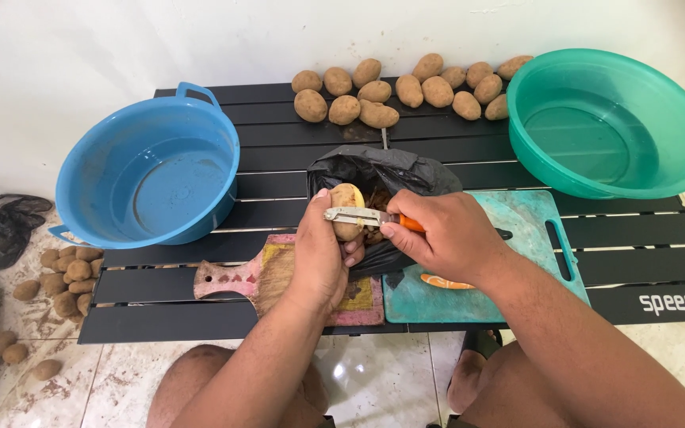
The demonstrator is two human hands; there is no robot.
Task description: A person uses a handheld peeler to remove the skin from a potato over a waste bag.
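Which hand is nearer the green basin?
Right. The right hand, holding a peeler, is just left of and below the green basin; the left hand, gripping a potato, lies farther left.

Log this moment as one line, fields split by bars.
left hand: holds potato | right hand: peeler against potato | below: black bag | sides: blue tub, green basin

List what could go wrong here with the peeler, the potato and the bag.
1. The peeler blade lies across the potato right beside the left hand thumb, so a slip might nick it.
2. The right hand works over the open black bag; peels could miss it and land on the green cutting board.
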